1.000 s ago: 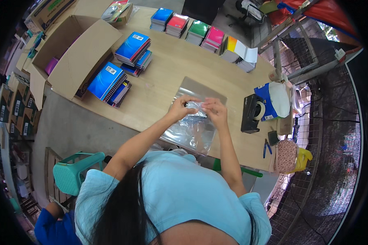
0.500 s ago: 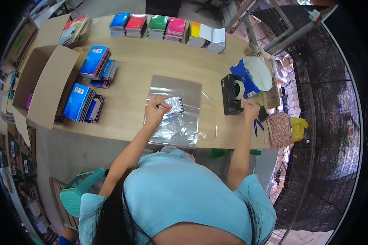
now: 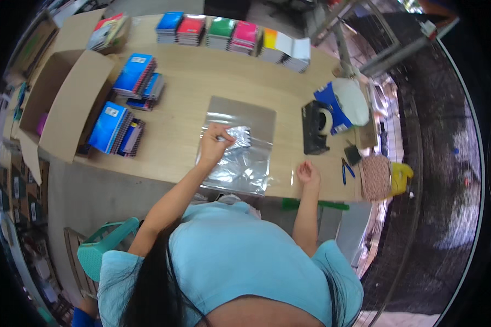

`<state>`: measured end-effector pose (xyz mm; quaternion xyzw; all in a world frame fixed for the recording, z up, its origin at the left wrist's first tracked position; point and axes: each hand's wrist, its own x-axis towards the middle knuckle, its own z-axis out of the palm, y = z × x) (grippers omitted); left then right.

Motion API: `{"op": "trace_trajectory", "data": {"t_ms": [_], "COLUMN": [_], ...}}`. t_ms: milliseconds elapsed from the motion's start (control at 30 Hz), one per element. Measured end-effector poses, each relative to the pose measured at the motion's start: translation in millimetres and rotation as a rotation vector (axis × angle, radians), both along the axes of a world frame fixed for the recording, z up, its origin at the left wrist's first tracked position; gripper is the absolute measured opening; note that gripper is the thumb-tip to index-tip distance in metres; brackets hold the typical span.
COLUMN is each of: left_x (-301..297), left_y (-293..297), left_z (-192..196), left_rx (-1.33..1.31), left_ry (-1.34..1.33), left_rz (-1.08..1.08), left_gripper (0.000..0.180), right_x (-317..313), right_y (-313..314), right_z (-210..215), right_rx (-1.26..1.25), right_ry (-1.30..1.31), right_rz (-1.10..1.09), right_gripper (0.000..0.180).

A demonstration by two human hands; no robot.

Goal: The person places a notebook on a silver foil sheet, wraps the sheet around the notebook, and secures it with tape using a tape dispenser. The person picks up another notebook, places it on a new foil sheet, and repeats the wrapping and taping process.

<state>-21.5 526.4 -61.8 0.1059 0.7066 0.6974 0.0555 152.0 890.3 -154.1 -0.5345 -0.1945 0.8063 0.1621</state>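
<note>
A stack of large clear plastic sheets point(image 3: 240, 111) lies on the table in front of me. On it is a small, shiny bundle in clear plastic point(image 3: 241, 137), with a dark spiral-like edge at its right end. My left hand point(image 3: 216, 143) pinches the plastic at the bundle's left end. To the right of the sheets, my right hand point(image 3: 309, 173) hovers near the table's front edge, fingers curled; anything in them is too small to make out. A black tape dispenser point(image 3: 314, 141) with a roll of tape stands beyond it.
Spiral notebooks stand in stacks along the far edge point(image 3: 221, 32) and at the left point(image 3: 109, 128), beside an open cardboard box point(image 3: 73, 109). Blue-handled pliers point(image 3: 345, 171), a ball of twine point(image 3: 375, 177) and a blue-and-white bag point(image 3: 348, 103) sit at the right.
My right hand has drawn back from the tape dispenser, toward me and to the left. The left hand keeps its pinch at the bundle. The whole view has shifted slightly.
</note>
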Motion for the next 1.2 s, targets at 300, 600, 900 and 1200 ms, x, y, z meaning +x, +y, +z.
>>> {"op": "trace_trajectory", "data": {"t_ms": [300, 600, 900, 1200], "left_x": [1, -21, -37, -12], "left_y": [0, -21, -6, -35], "left_z": [7, 1, 86, -21], "left_rx": [-0.019, 0.111, -0.781, -0.26], "left_ry": [0.007, -0.134, 0.337, 0.184], "left_rz": [0.005, -0.211, -0.697, -0.439], "left_gripper": [0.015, 0.061, 0.115, 0.099], "right_x": [-95, -86, -47, -96], "right_y": [-232, -256, -263, -218], "right_z": [151, 91, 32, 63], "right_rx": [0.778, 0.969, -0.302, 1.135], "right_ry": [0.336, 0.139, 0.414, 0.363], "right_rz": [0.605, 0.518, 0.747, 0.87], "right_gripper": [0.067, 0.109, 0.05, 0.096]}}
